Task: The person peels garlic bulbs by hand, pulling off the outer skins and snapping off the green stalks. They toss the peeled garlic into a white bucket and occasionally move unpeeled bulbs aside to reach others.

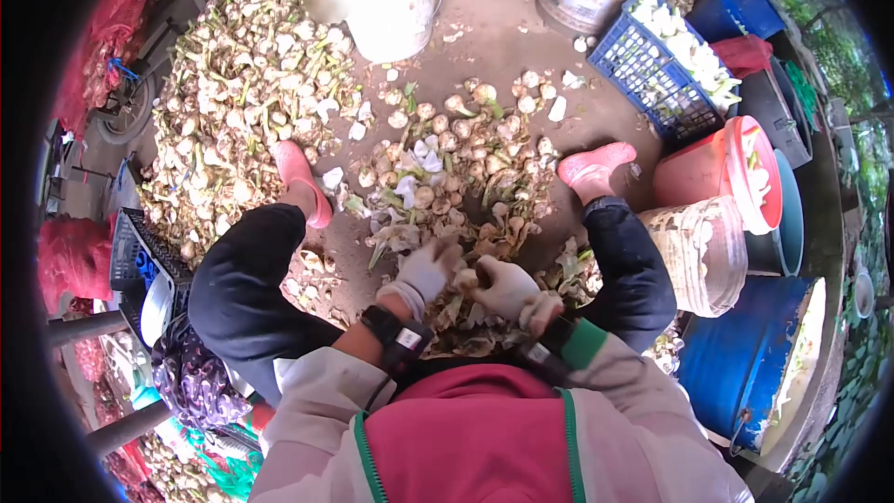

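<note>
My left hand (pixel 425 272), in a white glove, is over the near edge of a loose heap of garlic bulbs (pixel 450 142); its fingertips are smeared by motion. Close beside it, my right hand (pixel 508 287), also gloved in white, has its fingers curled round a pale brownish garlic bulb (pixel 465 280) between the two hands. Dry brown peelings (pixel 466 324) lie beneath both hands. White scraps of skin (pixel 407 190) are scattered over the heap between my feet.
A large pile of garlic bulbs with stalks (pixel 251 65) spreads at the left. A white bucket (pixel 396 5) stands ahead. To the right are a blue crate (pixel 633 65) of white pieces, a pink bucket (pixel 694 172), a whitish bucket (pixel 698 251) and a blue drum (pixel 745 354).
</note>
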`<state>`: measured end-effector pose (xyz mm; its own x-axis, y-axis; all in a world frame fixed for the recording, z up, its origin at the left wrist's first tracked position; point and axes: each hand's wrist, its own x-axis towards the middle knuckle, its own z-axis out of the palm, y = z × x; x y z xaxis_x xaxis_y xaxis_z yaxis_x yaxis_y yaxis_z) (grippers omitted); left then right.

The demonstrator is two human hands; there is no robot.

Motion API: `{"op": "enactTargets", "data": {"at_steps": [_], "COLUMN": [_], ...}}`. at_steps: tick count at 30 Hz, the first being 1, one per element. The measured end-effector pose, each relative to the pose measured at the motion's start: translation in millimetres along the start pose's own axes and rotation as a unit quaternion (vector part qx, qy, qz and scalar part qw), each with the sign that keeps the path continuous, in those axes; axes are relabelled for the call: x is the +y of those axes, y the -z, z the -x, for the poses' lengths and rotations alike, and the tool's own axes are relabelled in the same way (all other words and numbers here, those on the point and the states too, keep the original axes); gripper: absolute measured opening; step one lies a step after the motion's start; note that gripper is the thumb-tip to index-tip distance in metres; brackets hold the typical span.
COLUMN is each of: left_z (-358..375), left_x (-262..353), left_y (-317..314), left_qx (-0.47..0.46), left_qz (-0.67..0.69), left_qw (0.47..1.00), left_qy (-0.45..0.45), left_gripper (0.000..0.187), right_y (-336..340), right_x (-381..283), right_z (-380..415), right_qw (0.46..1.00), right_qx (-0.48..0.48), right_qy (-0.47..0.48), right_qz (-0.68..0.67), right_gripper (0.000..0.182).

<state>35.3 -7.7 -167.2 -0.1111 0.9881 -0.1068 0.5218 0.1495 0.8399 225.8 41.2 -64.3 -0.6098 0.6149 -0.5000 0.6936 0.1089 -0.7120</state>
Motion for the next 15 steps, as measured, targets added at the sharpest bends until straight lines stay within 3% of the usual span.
{"op": "enactTargets", "data": {"at_steps": [1,2,4,5,6,8,9,10,12,14,15], "left_z": [4,6,12,15,16,22,20,17,16,18,26], "left_x": [24,48,105,123,129,133,121,105,90,109,134], "left_y": [-4,-3,23,29,27,24,14,10,23,50,61], "left_qx": [-0.021,-0.046,-0.021,0.009,0.009,0.036,0.073,0.073,0.096,0.115,0.160], "left_qz": [0.204,0.397,0.389,0.383,0.382,0.570,0.610,0.608,0.332,0.410,0.406], "left_qw": [0.976,0.905,0.916,0.922,0.923,0.800,0.771,0.775,0.938,0.901,0.895], "left_qy": [0.077,0.147,0.094,0.056,0.047,0.184,0.165,0.156,-0.033,-0.084,-0.093], "left_gripper": [0.040,0.042,0.045,0.048,0.048,0.046,0.046,0.046,0.045,0.041,0.037], "right_y": [10,11,6,8,9,22,21,20,26,34,35], "right_x": [-20,-28,-40,-48,-59,-72,-72,-67,-60,-60,-77], "right_z": [13,21,39,46,50,57,58,54,43,43,52], "right_qw": [0.995,0.994,0.953,0.927,0.861,0.900,0.897,0.899,0.910,0.931,0.922], "right_qx": [0.072,0.082,0.198,0.175,0.156,0.132,0.134,0.179,0.279,0.294,0.335], "right_qy": [0.006,0.011,0.124,0.107,0.167,0.176,0.185,0.188,0.157,0.136,0.175], "right_qz": [-0.073,-0.070,-0.194,-0.314,-0.455,-0.377,-0.378,-0.353,-0.263,-0.167,-0.080], "right_gripper": [0.032,0.032,0.034,0.024,0.019,0.015,0.015,0.014,0.021,0.026,0.027]}}
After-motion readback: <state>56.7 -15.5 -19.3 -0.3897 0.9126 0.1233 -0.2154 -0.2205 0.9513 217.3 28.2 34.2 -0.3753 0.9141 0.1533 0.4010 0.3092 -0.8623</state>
